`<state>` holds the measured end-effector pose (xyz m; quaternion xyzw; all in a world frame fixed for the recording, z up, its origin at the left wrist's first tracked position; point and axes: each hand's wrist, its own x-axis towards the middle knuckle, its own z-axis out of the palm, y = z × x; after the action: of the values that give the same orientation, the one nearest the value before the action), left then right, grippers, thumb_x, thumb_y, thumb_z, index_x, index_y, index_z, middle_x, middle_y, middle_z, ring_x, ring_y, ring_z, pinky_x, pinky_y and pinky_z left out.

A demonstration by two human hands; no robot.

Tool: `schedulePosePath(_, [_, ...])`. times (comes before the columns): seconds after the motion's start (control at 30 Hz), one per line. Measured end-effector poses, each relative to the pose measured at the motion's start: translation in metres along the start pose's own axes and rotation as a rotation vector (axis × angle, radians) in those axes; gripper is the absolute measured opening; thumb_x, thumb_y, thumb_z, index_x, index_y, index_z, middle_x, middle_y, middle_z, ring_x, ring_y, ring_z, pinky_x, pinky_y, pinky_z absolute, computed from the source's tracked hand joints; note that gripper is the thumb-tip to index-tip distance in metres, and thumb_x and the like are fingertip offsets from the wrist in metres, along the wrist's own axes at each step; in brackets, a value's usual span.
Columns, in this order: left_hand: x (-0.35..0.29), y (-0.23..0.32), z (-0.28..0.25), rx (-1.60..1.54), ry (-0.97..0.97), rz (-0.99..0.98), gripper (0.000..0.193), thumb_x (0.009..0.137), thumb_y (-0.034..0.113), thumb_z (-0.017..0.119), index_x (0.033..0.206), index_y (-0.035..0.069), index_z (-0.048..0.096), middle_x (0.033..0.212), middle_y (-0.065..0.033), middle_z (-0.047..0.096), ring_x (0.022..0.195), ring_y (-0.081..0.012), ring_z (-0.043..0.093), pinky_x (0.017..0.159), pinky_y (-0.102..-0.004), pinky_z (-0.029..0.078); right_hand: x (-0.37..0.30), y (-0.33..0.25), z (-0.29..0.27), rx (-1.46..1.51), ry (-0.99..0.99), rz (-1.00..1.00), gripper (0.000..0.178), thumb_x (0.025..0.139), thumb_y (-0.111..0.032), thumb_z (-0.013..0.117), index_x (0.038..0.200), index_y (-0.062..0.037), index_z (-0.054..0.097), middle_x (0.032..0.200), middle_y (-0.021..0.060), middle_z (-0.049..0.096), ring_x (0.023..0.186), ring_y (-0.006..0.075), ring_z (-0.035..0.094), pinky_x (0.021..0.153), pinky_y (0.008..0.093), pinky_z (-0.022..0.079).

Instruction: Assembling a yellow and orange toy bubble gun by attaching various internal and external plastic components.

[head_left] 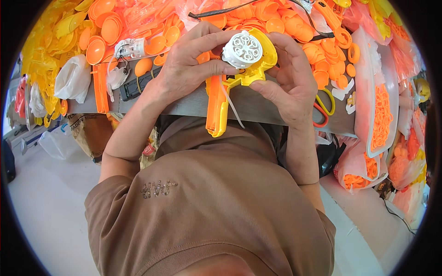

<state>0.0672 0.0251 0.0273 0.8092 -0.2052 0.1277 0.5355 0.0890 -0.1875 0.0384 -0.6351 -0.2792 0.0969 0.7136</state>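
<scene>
Above the near table edge I hold a partly assembled yellow and orange plastic toy. My left hand [191, 57] is closed with thumb and fingers on a white round part [245, 47], whose face carries several ring shapes. This part sits against the curved yellow shell [251, 76]. My right hand [294, 73] grips that shell from its right side, fingers behind and thumb in front. Down from the shell hangs a hollow handle [216, 108], orange inside with a yellow edge. A thin pale strip [234, 108] dangles beside the handle.
Orange plastic shells [264, 18] cover the back of the table [172, 99]; yellow ones [60, 30] pile up at left. Another white mechanism [131, 48] and an orange handle piece [100, 87] lie left. Scissors [326, 103] and a clear bin [374, 133] of orange rings stand right.
</scene>
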Motion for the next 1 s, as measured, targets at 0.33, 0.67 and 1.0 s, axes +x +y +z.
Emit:
schedulePosePath(0.33, [0.001, 0.018, -0.001, 0.038, -0.001, -0.077, 0.051, 0.065, 0.006, 0.077, 0.115, 0.007, 0.064, 0.080, -0.0026, 0.048, 0.078, -0.0144, 0.052, 0.070, -0.0278, 0.046, -0.002, 0.000, 0.006, 0.091, -0.007, -0.074, 0.067, 0.071, 0.002, 0.074, 0.129, -0.0017, 0.039, 0.127, 0.0117, 0.047, 0.121, 0.0237, 0.046, 0.095, 0.0382, 0.046])
schedulePosePath(0.67, [-0.005, 0.023, 0.004, 0.012, 0.058, -0.099, 0.050, 0.065, 0.005, 0.077, 0.113, 0.006, 0.064, 0.082, -0.0035, 0.053, 0.077, -0.0144, 0.053, 0.068, -0.0275, 0.046, -0.006, 0.002, 0.009, 0.080, 0.033, -0.050, 0.068, 0.071, -0.002, 0.075, 0.128, -0.0010, 0.040, 0.127, 0.0108, 0.046, 0.120, 0.0235, 0.047, 0.095, 0.0390, 0.045])
schedulePosePath(1.0, [-0.008, 0.024, 0.012, 0.089, 0.133, -0.009, 0.051, 0.065, 0.006, 0.078, 0.114, 0.004, 0.062, 0.079, -0.0053, 0.052, 0.067, -0.0143, 0.048, 0.057, -0.0260, 0.042, -0.008, 0.002, 0.010, 0.063, 0.031, -0.090, 0.067, 0.071, -0.003, 0.075, 0.128, -0.0003, 0.040, 0.127, 0.0114, 0.046, 0.120, 0.0237, 0.048, 0.096, 0.0389, 0.046])
